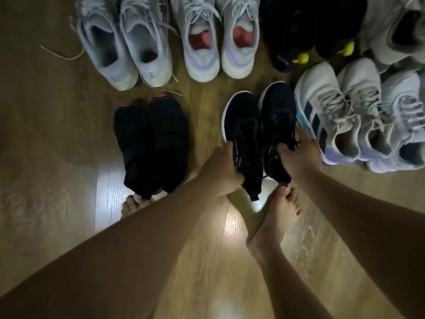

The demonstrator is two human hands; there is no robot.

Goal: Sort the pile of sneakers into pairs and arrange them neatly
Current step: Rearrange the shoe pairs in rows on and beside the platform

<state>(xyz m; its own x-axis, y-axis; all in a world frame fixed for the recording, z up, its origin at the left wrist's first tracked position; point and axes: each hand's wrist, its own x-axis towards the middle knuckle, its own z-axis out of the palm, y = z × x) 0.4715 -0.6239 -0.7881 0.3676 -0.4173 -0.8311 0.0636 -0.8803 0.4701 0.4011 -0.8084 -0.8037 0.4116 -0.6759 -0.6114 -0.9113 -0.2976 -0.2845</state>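
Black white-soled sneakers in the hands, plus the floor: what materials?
Black white-soled sneakers: matte fabric uppers, likely knit or mesh, no shine; white sole rim looks rubbery. Floor: wood-grain planks with seams, glossy glare patches; real wood or laminate, cannot tell.

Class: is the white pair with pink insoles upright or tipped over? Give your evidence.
Upright. Both white sneakers stand sole-down on the floor, openings facing up, pink insoles visible inside.

left arm bare, reaching from lower left to frame centre | left hand (220, 171) gripping left-hand sneaker (243, 125) | right arm bare, from lower right | right hand (299, 155) fingers curled round right-hand sneaker (278, 109)
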